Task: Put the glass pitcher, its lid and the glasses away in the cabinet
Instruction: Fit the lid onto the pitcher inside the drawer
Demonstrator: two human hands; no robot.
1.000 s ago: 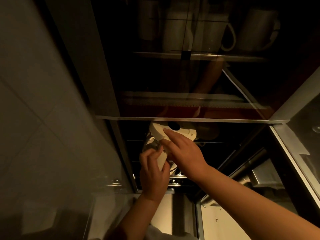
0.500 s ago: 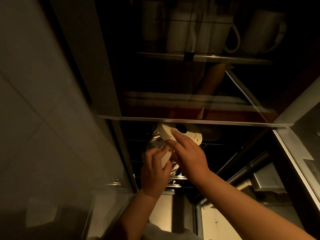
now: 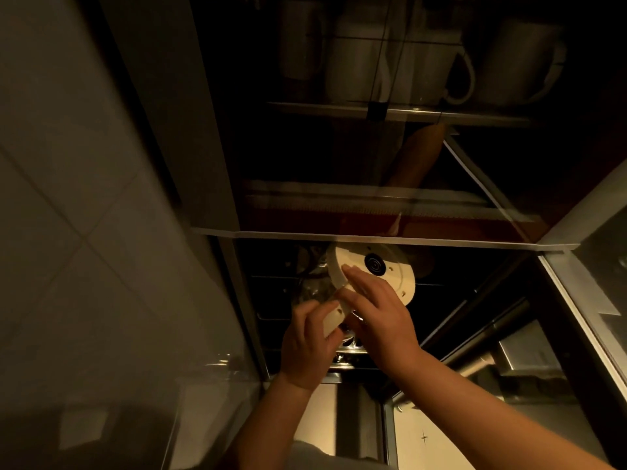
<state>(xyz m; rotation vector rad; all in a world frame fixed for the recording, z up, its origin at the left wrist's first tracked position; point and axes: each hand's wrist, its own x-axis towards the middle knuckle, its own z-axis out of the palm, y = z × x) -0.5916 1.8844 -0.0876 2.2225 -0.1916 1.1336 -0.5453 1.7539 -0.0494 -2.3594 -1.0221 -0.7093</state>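
Tiled wall (image 3: 84,232) far left, dim. Left hand (image 3: 307,347) raised into the open cabinet (image 3: 373,237), fingers curled around a cream handle-like part (image 3: 334,317), likely the pitcher's. Glass pitcher (image 3: 310,286) sits just above and left of that hand, on the lower wire rack (image 3: 271,315), hard to read in the dark. Right hand (image 3: 380,317) lies open, fingers flat against the cream lid (image 3: 371,274), pressing, not gripping. Lid tilted, black centre facing out, above and ahead of the fingertips. Right hand nearer the lid; judged step: seating it. Mugs (image 3: 437,62) on the shelf above.
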